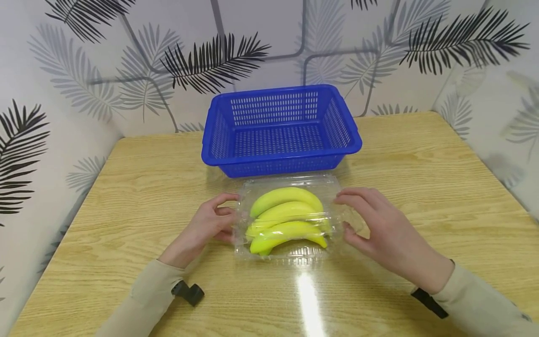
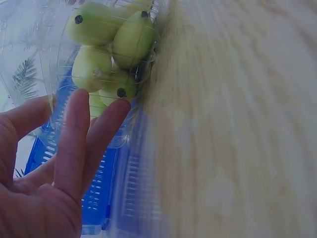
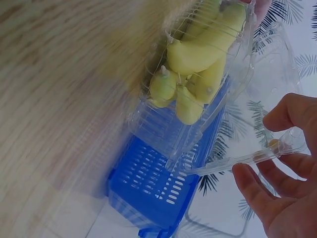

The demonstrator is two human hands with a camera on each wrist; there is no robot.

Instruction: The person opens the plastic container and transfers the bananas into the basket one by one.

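A clear plastic clamshell container [image 1: 294, 180] sits on the wooden table, with several yellow bananas [image 1: 288, 210] inside. In the right wrist view its lid [image 3: 218, 166] stands tilted apart from the banana-filled base [image 3: 158, 126]. My right hand [image 1: 385, 229] is at the container's right side. Its thumb and fingers hold the lid's edge, seen in the right wrist view. My left hand [image 1: 206, 220] is at the left side, fingertips at the plastic. Its fingers [image 2: 72, 144] are extended and spread in the left wrist view.
A blue perforated plastic basket [image 1: 282, 159] stands right behind the container, near the wall. The wood-grain table [image 1: 139, 187] extends on both sides. Leaf-patterned wall covering [image 1: 269, 28] borders the back and sides.
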